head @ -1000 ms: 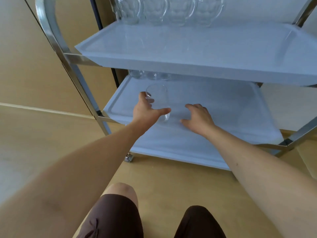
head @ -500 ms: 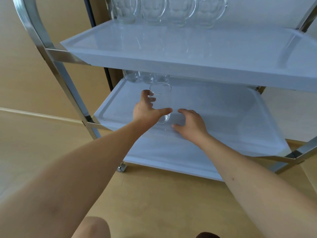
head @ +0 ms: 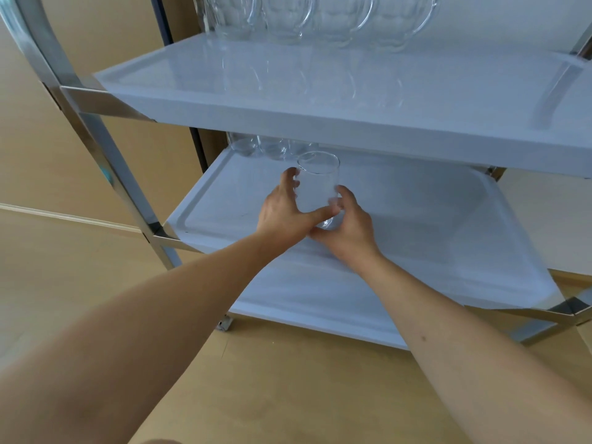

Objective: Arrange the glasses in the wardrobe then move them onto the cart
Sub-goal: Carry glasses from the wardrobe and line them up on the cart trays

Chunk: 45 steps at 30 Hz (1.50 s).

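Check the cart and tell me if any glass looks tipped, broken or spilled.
Nothing stands out. The glass stands upright on the middle tray, held by the left hand and right hand. The mugs on the top tray and the glasses at the back look upright, though partly hidden.

A person's two bare forearms reach from the bottom of the frame toward a metal-framed cart (head: 96,129) with white tray shelves. At centre, the left hand (head: 285,209) and the right hand (head: 352,225) both curl round a clear upright tumbler (head: 317,187) on the middle shelf (head: 432,225). Behind it, at the shelf's back left, stand more clear glasses (head: 272,149), partly hidden. Along the top of the frame, a row of handled glass mugs (head: 320,17) stands on the upper shelf (head: 352,91). The floor is tan.
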Available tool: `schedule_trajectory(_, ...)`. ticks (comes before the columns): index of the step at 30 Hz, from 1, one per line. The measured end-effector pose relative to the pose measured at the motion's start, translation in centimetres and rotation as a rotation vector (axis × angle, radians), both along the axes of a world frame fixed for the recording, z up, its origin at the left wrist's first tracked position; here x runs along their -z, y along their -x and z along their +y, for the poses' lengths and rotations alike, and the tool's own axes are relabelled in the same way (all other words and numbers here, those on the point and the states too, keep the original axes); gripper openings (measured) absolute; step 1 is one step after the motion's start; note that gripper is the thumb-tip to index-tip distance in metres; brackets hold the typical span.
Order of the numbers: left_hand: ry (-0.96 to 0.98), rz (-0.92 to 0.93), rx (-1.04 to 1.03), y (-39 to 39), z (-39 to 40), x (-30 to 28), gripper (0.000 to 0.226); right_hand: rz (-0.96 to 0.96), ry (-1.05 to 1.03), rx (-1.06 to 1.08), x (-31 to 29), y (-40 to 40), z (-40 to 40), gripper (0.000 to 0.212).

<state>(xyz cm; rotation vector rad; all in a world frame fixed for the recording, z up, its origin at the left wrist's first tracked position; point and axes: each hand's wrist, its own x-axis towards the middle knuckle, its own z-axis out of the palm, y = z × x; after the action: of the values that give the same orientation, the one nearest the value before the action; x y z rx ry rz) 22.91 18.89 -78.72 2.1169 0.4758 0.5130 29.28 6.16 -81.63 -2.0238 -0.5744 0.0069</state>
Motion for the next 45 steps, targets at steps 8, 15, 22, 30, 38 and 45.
schedule_trajectory(8,-0.445,0.183,0.023,1.8,5.7,4.0,0.069,-0.006,-0.031,0.041,0.5,-2.2,0.9,0.092)
schedule_trajectory(15,-0.657,0.254,0.094,-2.0,6.7,4.4,0.057,-0.007,-0.120,0.100,1.6,-4.5,1.9,0.089)
schedule_trajectory(22,-0.700,0.336,0.102,-2.9,6.9,4.7,0.056,-0.039,-0.119,0.193,1.7,-7.7,3.6,0.090)
schedule_trajectory(30,-0.753,0.345,0.053,-3.7,7.1,4.3,0.049,-0.071,-0.076,0.256,1.6,-11.5,4.9,0.090)
schedule_trajectory(38,-0.778,0.305,0.034,-4.7,7.3,5.0,0.046,-0.047,-0.066,0.312,1.4,-15.2,6.7,0.090)
schedule_trajectory(45,-0.813,0.309,0.038,-4.9,7.0,5.1,0.047,-0.037,-0.076,0.367,1.5,-17.6,8.2,0.096)
